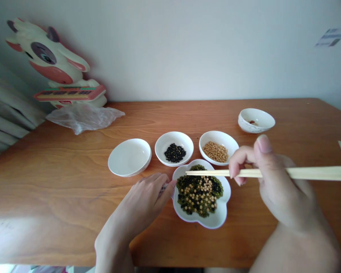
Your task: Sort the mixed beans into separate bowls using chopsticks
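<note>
Seemingly light, stiff chopsticks (pixel 216 173) are clasped mid-shaft by the right hand (pixel 281 197) — above slippery-looking beans (pixel 199 197) — while the scalloped dish (pixel 221 215) on the worktop (pixel 59 189) is steadied rim-side by the left hand (pixel 147 193).

The right hand (pixel 278 178) is holding pale wooden chopsticks (pixel 312 173), their tips pointing to nine o'clock above a white flower-shaped dish (pixel 222 218) of mixed beans.

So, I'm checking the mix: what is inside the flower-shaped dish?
The flower-shaped dish holds green beans and black beans, with tan beans scattered on top. Chopsticks over it hide a thin strip; whatever lies beneath the top layer is covered.
</note>
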{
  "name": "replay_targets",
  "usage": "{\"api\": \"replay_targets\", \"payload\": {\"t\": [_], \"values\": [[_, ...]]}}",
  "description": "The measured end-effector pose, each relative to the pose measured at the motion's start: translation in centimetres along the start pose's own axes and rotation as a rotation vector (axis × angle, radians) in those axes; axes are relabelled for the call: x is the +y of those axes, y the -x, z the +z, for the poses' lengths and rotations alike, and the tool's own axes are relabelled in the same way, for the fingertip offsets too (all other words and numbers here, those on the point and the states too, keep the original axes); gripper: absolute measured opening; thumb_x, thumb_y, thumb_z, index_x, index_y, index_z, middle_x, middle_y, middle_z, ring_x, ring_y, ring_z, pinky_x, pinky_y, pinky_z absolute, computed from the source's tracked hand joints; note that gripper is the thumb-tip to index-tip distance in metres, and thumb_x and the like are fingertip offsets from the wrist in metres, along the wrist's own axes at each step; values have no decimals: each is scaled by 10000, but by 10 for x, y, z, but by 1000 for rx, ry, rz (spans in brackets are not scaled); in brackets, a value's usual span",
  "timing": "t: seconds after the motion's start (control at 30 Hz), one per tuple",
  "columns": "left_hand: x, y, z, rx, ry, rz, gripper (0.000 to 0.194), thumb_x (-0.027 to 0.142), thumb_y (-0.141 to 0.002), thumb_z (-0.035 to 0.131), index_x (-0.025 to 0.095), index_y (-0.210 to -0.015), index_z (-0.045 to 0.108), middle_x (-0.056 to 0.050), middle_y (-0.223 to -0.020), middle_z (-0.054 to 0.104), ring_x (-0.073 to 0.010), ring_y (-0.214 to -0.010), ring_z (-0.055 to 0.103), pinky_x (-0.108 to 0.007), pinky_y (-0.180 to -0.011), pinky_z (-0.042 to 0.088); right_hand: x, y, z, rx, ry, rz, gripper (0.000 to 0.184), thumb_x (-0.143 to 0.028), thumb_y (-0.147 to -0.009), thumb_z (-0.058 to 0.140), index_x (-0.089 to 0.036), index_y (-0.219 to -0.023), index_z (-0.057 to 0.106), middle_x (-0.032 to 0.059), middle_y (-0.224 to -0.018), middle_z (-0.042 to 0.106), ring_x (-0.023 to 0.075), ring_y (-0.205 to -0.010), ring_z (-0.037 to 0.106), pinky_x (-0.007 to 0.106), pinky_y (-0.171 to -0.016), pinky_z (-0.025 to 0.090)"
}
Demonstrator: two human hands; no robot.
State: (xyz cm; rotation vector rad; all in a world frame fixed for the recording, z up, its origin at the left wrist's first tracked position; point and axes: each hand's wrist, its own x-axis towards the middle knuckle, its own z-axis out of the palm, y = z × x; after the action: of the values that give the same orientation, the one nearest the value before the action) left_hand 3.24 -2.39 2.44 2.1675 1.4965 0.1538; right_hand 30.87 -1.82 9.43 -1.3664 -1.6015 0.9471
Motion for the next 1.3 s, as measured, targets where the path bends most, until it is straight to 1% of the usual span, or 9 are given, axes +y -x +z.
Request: {"api": "replay_targets", "payload": {"t": [0.1, 0.23, 0.37, 0.5, 0.67, 0.8, 0.93, 1.13, 1.3], "values": [[-1, 2, -2, -9, 29, -14, 478, 511, -1142, 288, 239, -935, 620, -29, -924, 698, -227, -857, 644, -347, -749, 403, 0, -1, 3, -27, 21, 14, 665, -686, -1075, 304, -258, -691, 637, 7, -664, 574, 179, -691, 530, 341, -687, 370], [-2, 7, -6, -12, 63, -60, 484, 709, -1001, 536, 238, -918, 610, -22, -935, 710, -231, -825, 641, -340, -726, 396, 0, 2, 3, -10, 67, 22, 688, -709, -1067, 268, -258, -691, 627, 16, -663, 568, 189, -681, 512, 353, -674, 361], [-6, 13, -11, -10, 65, -81, 494, 730, -918, 653, 239, -900, 603, -10, -919, 709, -227, -812, 630, -331, -707, 391, 6, -1, 1, -44, 35, 43, 779, -738, -1051, 137, -255, -669, 614, 30, -654, 553, 204, -680, 491, 373, -670, 340], [-10, 18, -18, 8, 72, -126, 511, 726, -992, 536, 237, -859, 595, 2, -844, 685, -203, -742, 614, -328, -684, 387, 15, -6, 0, -105, 6, 82, 825, -762, -1034, 84, -253, -660, 614, 28, -648, 540, 206, -687, 492, 380, -690, 336], [-16, 19, -14, 48, 27, -98, 520, 564, -1124, 325, 230, -883, 643, -18, -847, 715, -204, -770, 660, -347, -742, 454, 15, -7, 4, -129, 12, 107, 831, -779, -1024, 73, -245, -669, 602, 19, -655, 536, 199, -692, 492, 376, -697, 329], [-27, 21, 1, 79, -76, 38, 533, 407, -1134, 208, 224, -1283, 686, -106, -1156, 762, -282, -1000, 703, -412, -884, 518, 9, -5, 10, -124, 35, 119, 812, -772, -1030, 93, -240, -671, 591, 21, -643, 536, 203, -680, 493, 380, -687, 321], [-34, 24, 7, 89, -137, 70, 574, 395, -1128, 161, 214, -1373, 648, -141, -1207, 749, -300, -1090, 683, -430, -966, 525, 4, -4, 16, -133, 51, 112, 785, -750, -1047, 122, -240, -684, 597, 19, -654, 568, 198, -696, 503, 376, -703, 322], [-22, 14, -5, -32, -20, -77, 483, 623, -1069, 419, 226, -983, 680, -61, -922, 736, -223, -782, 654, -332, -716, 458, 4, -8, 21, -137, 80, 78, 748, -758, -1044, 190, -244, -677, 590, 24, -678, 588, 194, -686, 494, 375, -686, 311], [-15, 10, -10, -46, 81, -172, 519, 750, -878, 662, 232, -905, 644, -33, -924, 739, -222, -746, 630, -313, -644, 370, 3, -10, 23, -149, 83, 68, 736, -738, -1055, 198, -238, -665, 572, 16, -658, 558, 183, -668, 484, 372, -668, 298]]}}
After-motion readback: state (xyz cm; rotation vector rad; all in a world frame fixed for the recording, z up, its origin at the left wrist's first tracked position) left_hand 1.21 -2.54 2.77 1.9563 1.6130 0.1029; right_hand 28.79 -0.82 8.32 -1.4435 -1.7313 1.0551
